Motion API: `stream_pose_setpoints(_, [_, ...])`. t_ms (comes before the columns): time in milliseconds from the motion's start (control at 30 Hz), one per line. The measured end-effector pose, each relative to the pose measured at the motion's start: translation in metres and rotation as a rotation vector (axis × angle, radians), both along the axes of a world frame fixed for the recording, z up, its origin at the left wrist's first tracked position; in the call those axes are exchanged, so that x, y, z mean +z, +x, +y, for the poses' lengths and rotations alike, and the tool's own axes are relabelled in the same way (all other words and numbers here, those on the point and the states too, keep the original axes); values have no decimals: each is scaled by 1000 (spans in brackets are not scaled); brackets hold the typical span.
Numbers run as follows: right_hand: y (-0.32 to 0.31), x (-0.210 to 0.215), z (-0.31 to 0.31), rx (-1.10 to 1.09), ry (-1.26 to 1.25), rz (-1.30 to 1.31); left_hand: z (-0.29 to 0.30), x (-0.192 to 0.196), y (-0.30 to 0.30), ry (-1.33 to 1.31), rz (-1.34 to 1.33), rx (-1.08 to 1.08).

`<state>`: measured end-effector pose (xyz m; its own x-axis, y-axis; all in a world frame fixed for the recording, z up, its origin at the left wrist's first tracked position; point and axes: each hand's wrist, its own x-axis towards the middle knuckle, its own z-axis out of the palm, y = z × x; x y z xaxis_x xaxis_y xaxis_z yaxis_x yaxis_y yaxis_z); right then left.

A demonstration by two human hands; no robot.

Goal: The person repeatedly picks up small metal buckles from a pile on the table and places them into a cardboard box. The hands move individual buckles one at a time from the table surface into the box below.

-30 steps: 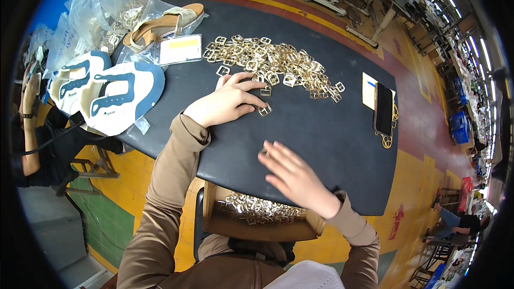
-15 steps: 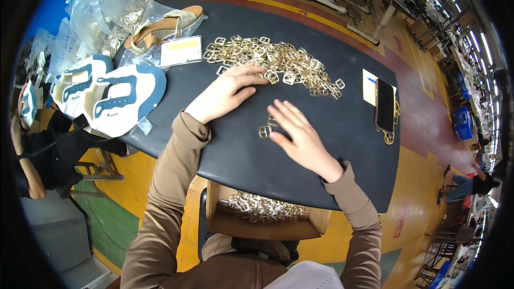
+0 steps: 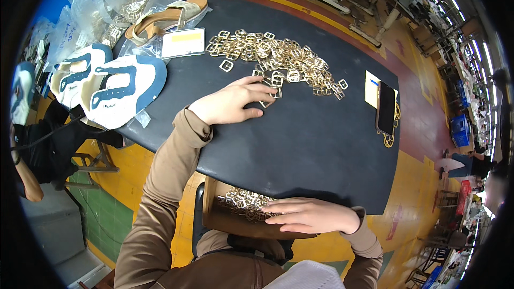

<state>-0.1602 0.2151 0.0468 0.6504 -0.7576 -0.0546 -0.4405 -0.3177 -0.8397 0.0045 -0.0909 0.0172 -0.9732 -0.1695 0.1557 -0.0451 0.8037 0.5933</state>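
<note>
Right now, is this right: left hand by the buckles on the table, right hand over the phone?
No: the head view shows the right hand over the box, not the phone. The left hand is by the buckles on the table.

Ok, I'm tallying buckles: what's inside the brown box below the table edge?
The brown box holds a heap of metal buckles. The right hand covers part of its right side, the black table its far edge; whatever lies there, or beneath the top buckles, is hidden.

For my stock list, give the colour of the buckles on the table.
The buckles are pale gold, clearest in the head view.
</note>
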Motion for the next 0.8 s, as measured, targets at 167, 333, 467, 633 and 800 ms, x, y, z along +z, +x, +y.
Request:
stream_pose_setpoints(167, [-28,14,-47,-376,-140,-24,5,7,2,54,-47,-97])
stream_pose_setpoints(333, [-25,-15,-125,-679,-326,65,-6,16,4,158,33,-36])
stream_pose_setpoints(467, [-11,-35,-143,-624,-487,205,-15,18,8,191,130,113])
stream_pose_setpoints(633, [-1,-41,-140,-589,-540,287,-14,11,4,109,171,177])
stream_pose_setpoints(800, [-5,-30,-125,-357,-336,162,-8,1,-2,-26,148,162])
